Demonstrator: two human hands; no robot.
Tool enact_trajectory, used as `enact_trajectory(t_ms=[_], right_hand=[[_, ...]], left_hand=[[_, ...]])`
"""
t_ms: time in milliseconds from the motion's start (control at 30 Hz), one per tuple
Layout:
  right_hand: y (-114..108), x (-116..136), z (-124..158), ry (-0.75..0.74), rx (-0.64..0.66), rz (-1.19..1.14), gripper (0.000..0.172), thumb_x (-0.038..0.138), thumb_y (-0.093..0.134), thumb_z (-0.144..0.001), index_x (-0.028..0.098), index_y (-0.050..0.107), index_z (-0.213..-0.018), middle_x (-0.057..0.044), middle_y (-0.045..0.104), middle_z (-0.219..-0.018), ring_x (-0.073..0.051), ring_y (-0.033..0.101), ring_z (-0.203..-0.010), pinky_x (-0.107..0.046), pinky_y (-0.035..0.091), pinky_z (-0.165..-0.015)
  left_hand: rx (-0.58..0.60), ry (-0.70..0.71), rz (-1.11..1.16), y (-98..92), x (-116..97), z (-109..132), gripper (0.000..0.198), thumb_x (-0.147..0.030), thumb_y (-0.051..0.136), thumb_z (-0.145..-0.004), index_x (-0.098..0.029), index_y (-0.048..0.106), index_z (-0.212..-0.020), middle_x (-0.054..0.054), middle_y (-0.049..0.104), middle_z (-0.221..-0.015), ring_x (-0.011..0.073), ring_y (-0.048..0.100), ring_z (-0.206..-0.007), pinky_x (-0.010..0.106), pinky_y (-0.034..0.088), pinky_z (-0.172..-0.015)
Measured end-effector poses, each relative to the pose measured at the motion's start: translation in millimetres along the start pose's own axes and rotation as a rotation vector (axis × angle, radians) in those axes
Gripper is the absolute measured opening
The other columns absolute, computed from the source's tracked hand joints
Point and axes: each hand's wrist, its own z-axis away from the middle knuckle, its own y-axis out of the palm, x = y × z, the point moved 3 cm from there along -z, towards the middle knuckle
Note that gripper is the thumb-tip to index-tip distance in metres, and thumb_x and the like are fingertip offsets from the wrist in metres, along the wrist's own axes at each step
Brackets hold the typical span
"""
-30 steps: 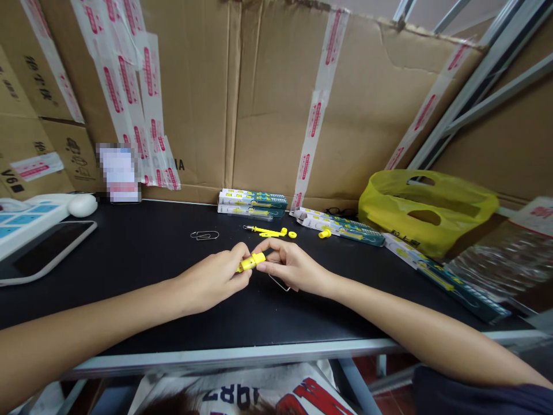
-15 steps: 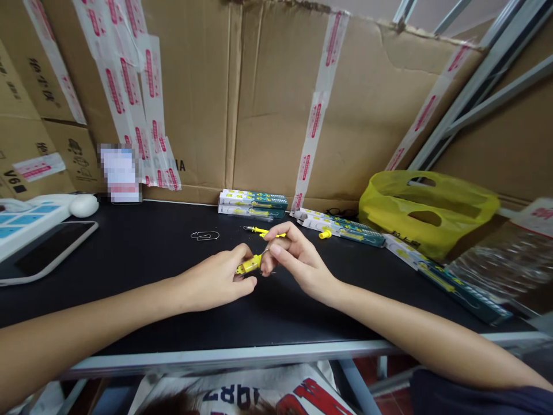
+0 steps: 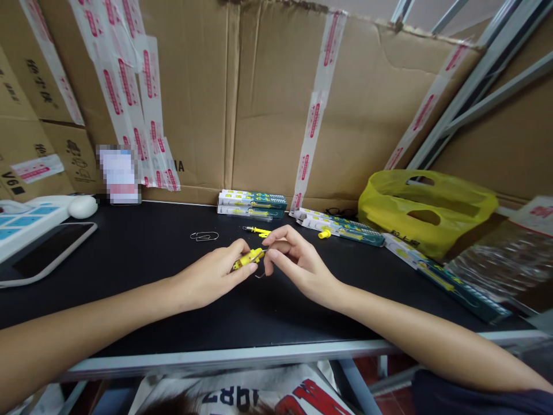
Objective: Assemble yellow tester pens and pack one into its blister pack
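Observation:
My left hand (image 3: 211, 270) is closed around a small yellow plastic piece (image 3: 242, 261), its right end poking out between thumb and fingers. Close against that end, my right hand (image 3: 298, 262) pinches a thin bent metal wire (image 3: 260, 276); its hooked tip shows below the fingertips, and the rest is mostly hidden. Just behind the hands lies a slender yellow rod with a metal tip (image 3: 256, 230), partly covered by my right fingers. A bent wire loop (image 3: 204, 236) rests on the black table to the left, and a short yellow cap (image 3: 324, 234) to the right.
Printed product boxes (image 3: 252, 203) are stacked at the back, with other boxes (image 3: 345, 229) (image 3: 449, 284) running to the right. A yellow plastic bag (image 3: 401, 219) stands behind them. On the left are a phone (image 3: 52, 251) and a power strip (image 3: 34, 216). Cardboard (image 3: 272, 115) walls the back.
My left hand has tilted the yellow piece, showing more of it. The wire between the hands has shifted, and its bent tip now shows below my right fingers.

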Motion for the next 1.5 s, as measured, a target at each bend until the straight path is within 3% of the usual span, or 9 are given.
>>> enact_trajectory(t_ms=[133, 400, 667, 800, 933, 1133, 1300, 1500], right_hand=[[-2, -2, 0, 0.018, -0.023, -0.064, 0.011, 0.029, 0.048, -0.093, 0.019, 0.046, -0.096, 0.003, 0.056, -0.067, -0.008, 0.052, -0.053, -0.020, 0.041, -0.047], [-4, -2, 0, -0.024, -0.099, -0.099, 0.008, 0.026, 0.050, -0.092, 0.019, 0.047, -0.094, 0.002, 0.060, -0.068, -0.009, 0.058, -0.053, -0.024, 0.050, -0.053], [-1, -2, 1, -0.069, -0.059, -0.080, 0.008, 0.026, 0.048, -0.093, 0.019, 0.047, -0.097, 0.001, 0.059, -0.070, -0.009, 0.058, -0.058, -0.024, 0.050, -0.055], [4, -3, 2, -0.040, -0.102, -0.101, 0.017, 0.026, 0.053, -0.090, 0.021, 0.045, -0.103, 0.000, 0.057, -0.086, -0.007, 0.055, -0.061, -0.020, 0.050, -0.052], [6, -7, 0, 0.016, -0.220, -0.172, 0.029, 0.028, 0.064, -0.081, 0.024, 0.041, -0.098, 0.004, 0.047, -0.084, -0.004, 0.051, -0.054, -0.017, 0.049, -0.042], [16, -19, -3, 0.271, -0.005, -0.400, 0.023, 0.036, 0.053, -0.089, 0.021, 0.036, -0.084, 0.008, 0.052, -0.061, -0.008, 0.055, -0.047, -0.024, 0.054, -0.042], [20, -18, -2, 0.235, 0.029, -0.482, 0.026, 0.038, 0.054, -0.089, 0.019, 0.038, -0.082, 0.001, 0.062, -0.077, -0.011, 0.064, -0.065, -0.027, 0.058, -0.054], [18, -17, -4, 0.226, 0.045, -0.510, 0.028, 0.035, 0.058, -0.087, 0.020, 0.035, -0.079, 0.002, 0.063, -0.072, -0.012, 0.065, -0.066, -0.029, 0.059, -0.057]], left_hand=[[0.016, -0.003, -0.004, 1.3, 0, 0, 0.028, -0.047, 0.041, -0.088, -0.020, 0.045, -0.092, -0.001, 0.053, -0.079, 0.0159, 0.051, -0.071, 0.027, 0.035, -0.062], [0.017, 0.005, -0.001, 1.7, -1, 1, 0.029, -0.047, 0.036, -0.090, -0.020, 0.044, -0.088, -0.002, 0.050, -0.076, 0.0136, 0.048, -0.066, 0.026, 0.034, -0.061], [-0.012, -0.030, 0.145, -0.1, -3, 0, 0.030, -0.047, 0.033, -0.091, -0.019, 0.045, -0.088, -0.003, 0.048, -0.066, 0.0104, 0.044, -0.055, 0.022, 0.035, -0.049], [-0.010, -0.039, 0.314, 1.0, -6, 2, 0.032, -0.051, 0.033, -0.091, -0.021, 0.043, -0.088, -0.006, 0.044, -0.063, 0.0059, 0.037, -0.044, 0.017, 0.030, -0.039], [-0.031, -0.044, 0.408, 2.2, -8, 3, 0.032, -0.052, 0.034, -0.090, -0.022, 0.042, -0.088, -0.007, 0.043, -0.063, 0.0038, 0.036, -0.040, 0.014, 0.029, -0.035], [-0.048, -0.057, 0.471, 1.4, -10, 2, 0.031, -0.052, 0.035, -0.090, -0.022, 0.041, -0.087, -0.008, 0.042, -0.062, 0.0023, 0.036, -0.038, 0.012, 0.030, -0.032], [-0.030, -0.090, 0.611, 4.8, -6, 0, 0.029, -0.052, 0.038, -0.090, -0.023, 0.039, -0.086, -0.009, 0.044, -0.060, 0.0020, 0.034, -0.034, 0.011, 0.029, -0.028], [0.075, -0.178, 0.844, 12.1, 0, -7, 0.031, -0.053, 0.038, -0.089, -0.023, 0.036, -0.082, -0.010, 0.043, -0.052, 0.0023, 0.029, -0.027, 0.012, 0.028, -0.023]])
